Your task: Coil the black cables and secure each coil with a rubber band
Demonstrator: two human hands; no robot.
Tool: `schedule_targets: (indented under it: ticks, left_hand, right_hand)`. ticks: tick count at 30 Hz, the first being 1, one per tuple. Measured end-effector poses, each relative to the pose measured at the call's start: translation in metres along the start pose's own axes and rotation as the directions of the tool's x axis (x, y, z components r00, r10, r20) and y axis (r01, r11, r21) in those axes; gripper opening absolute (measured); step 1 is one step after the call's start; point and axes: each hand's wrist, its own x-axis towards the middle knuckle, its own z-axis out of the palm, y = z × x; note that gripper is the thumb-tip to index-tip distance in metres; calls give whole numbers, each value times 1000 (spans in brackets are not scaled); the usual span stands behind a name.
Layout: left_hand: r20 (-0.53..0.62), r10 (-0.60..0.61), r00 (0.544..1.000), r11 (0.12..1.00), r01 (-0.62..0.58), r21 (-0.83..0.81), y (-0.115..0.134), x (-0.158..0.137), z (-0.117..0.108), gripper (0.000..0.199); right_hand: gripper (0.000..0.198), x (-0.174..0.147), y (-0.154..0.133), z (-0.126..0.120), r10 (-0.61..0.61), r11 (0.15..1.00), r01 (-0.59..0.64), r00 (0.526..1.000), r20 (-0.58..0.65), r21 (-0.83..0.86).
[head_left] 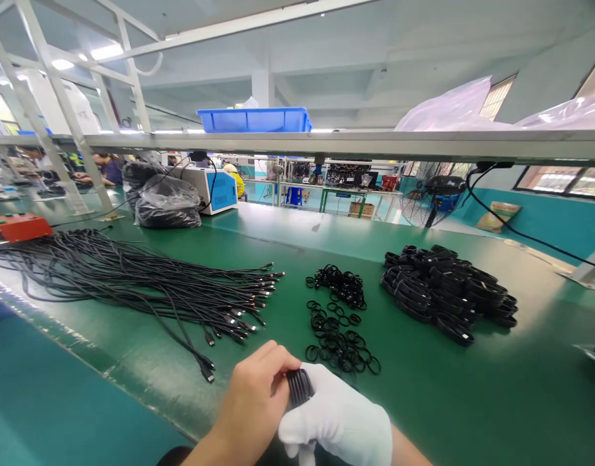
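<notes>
Clamped between the bare left hand (258, 396) and white-gloved right hand (343, 417), a coiled black cable (300, 386) is held near loose black rings (336, 343). Fingers hide its lower part

Pale ceiling (423, 58), lit lamps (107, 51), white column (263, 88), teal wall (550, 223), window (566, 182), teal floor (30, 395)

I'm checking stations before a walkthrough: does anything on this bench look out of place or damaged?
Nothing looks plainly broken. A few cable ends stray from the loose cables toward the bench edge, which looks scuffed. Also, only the right hand is gloved; the left hand is bare.
</notes>
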Motion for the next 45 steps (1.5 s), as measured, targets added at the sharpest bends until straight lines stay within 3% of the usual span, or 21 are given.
schedule_targets:
  ticks: [11,15,20,23,26,28,30,32,35,38,41,45]
  left_hand:
    - [-41,8,999,994,-12,-110,-7,-1,4,28]
    - [-15,142,990,983,-142,-115,-12,0,2,31]
    - [-110,215,970,971,-224,-79,-16,-6,12,26]
    - [-93,176,980,977,-186,-107,-15,-7,15,26]
    - [40,77,996,980,-69,-189,-15,-2,7,29]
    - [135,-12,991,969,45,-244,-17,8,-3,32]
    - [164,-92,982,960,131,-246,-20,22,-10,30]
    - [172,-119,978,977,146,-156,-22,37,-10,25]
    - [235,-88,968,996,91,-4,-20,55,5,18]
    - [300,-102,949,994,86,66,-19,63,27,13]
    - [337,-156,929,985,120,124,-21,64,42,9]
    - [323,-189,927,980,159,118,-30,61,44,10]
  right_hand:
    - [8,1,2,-2,-17,1000,17,1000,-4,-15]
    - [7,-3,-3,-4,-17,1000,17,1000,11,-12]
    - [3,-3,-3,-4,-15,998,15,1000,2,-67]
    - [3,-1,0,-3,0,998,-1,1000,-14,-70]
    - [8,-2,-3,-5,-36,999,37,999,-38,11]
    - [17,-5,-10,-13,-113,986,129,984,-141,110]
    - [28,-11,-20,-27,-203,931,286,922,-329,228]
    - [35,-18,-29,-44,-248,837,443,829,-501,320]
    - [38,-26,-35,-64,-237,775,523,761,-604,355]
    - [43,-26,-32,-70,-227,803,505,750,-621,317]
    - [45,-23,-28,-68,-239,828,478,773,-587,293]
    - [44,-19,-26,-64,-228,850,435,813,-535,298]
